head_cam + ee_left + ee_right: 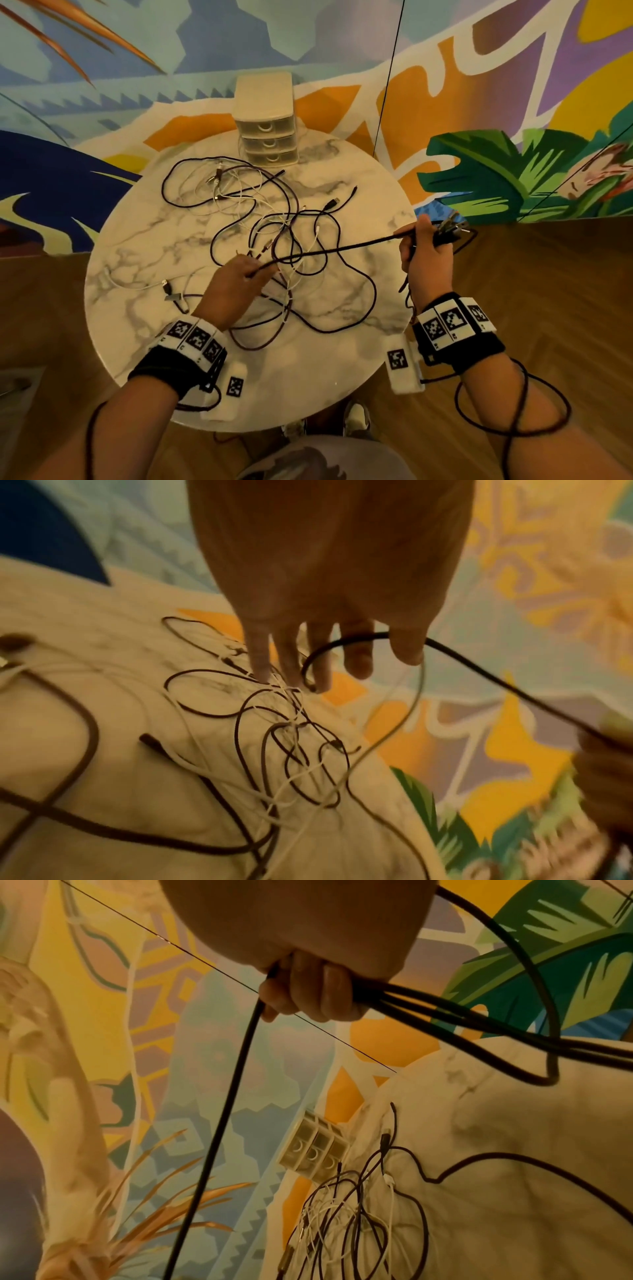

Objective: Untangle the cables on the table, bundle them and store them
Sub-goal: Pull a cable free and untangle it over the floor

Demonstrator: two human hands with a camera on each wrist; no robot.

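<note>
A tangle of black and white cables (274,222) (291,750) (359,1204) sprawls over the round marble table (363,202). One black cable (335,251) (514,693) (232,1096) stretches tight above it between both hands. My left hand (251,270) (383,658) pinches that cable between thumb and fingers over the middle of the tangle. My right hand (416,236) (301,993), raised past the table's right edge, grips several gathered loops of the same black cable, with metal plugs (452,224) sticking out beyond the fist.
A small white three-drawer unit (265,102) (315,1148) stands at the table's far edge, drawers closed. A white cable with a USB plug (168,286) lies at the left. A thin dark cord (387,85) hangs before the painted wall. Wood floor surrounds the table.
</note>
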